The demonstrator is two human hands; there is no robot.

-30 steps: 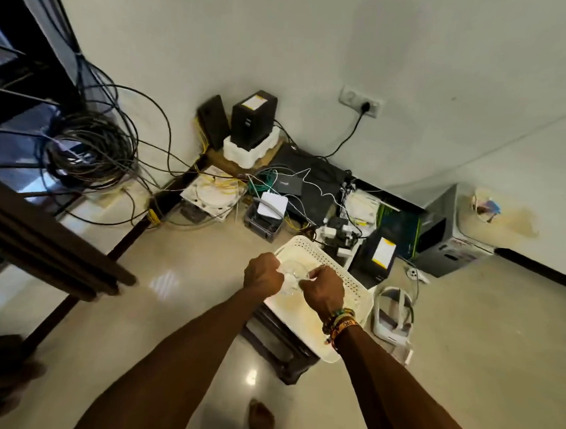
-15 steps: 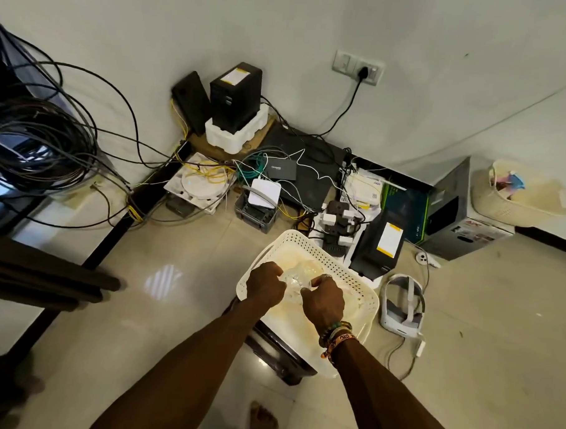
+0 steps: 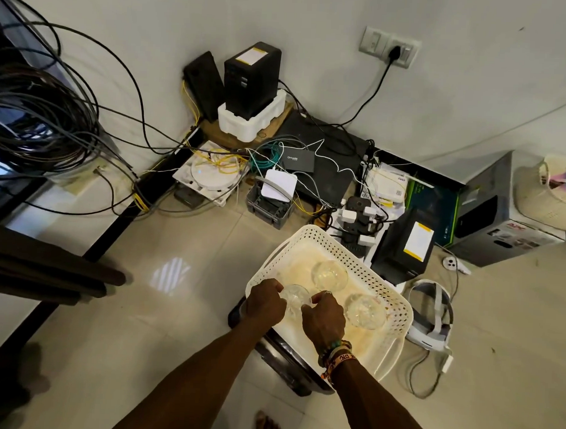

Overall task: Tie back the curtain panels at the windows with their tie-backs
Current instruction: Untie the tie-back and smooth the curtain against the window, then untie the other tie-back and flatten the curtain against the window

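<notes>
Hands [image 3: 266,300] [image 3: 323,313] are both gripping one clear glass [image 3: 295,296] at the near-left of the white basket [image 3: 397,311], no curtain or tie-back showing anywhere.

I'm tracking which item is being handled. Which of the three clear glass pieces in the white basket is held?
The nearest clear glass piece, at the white basket's near-left: left hand and right hand grip it; the other two lie untouched.

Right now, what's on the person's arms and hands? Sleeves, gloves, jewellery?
Both forearms are bare, with no sleeves in view and no gloves. The left hand and wrist carry nothing. The right hand has a stack of wristbands: beaded strands in green and orange tones plus a woven red band with pale lettering. A possible ring is too small to confirm.
</notes>
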